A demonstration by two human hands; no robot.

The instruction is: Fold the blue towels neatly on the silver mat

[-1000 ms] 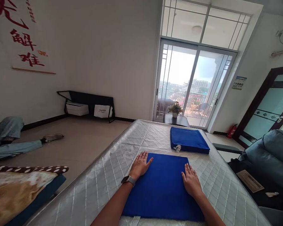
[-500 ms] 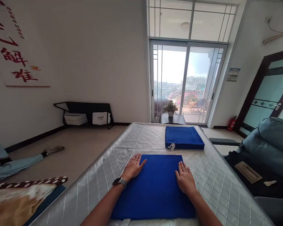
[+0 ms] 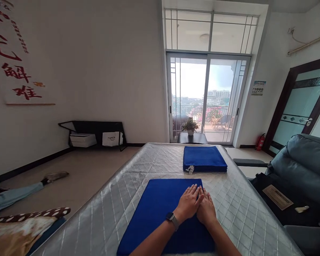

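Observation:
A flat blue cloth [image 3: 149,217] lies spread on the silver quilted cover in front of me. My left hand [image 3: 190,202], with a watch on its wrist, rests palm down near the cloth's far right corner, fingers stretched out. Right beside it, my right hand [image 3: 206,209] lies flat along the cloth's right edge. The two hands touch or slightly overlap at the thumbs. Neither holds anything. Beyond them sits a neat stack of folded blue cloths [image 3: 204,157] with white tags at its near left corner.
The silver quilted cover [image 3: 101,217] spans the large surface. A grey armchair [image 3: 301,163] with a dark bag and brown card stands at the right. At the left are a patterned blanket [image 3: 24,231] and a person's leg [image 3: 18,195]. A potted plant [image 3: 190,126] stands by the glass door.
My left hand has moved right across the blue cloth, from its left edge to beside my right hand. My right hand stays near the right edge. The view has shifted slightly.

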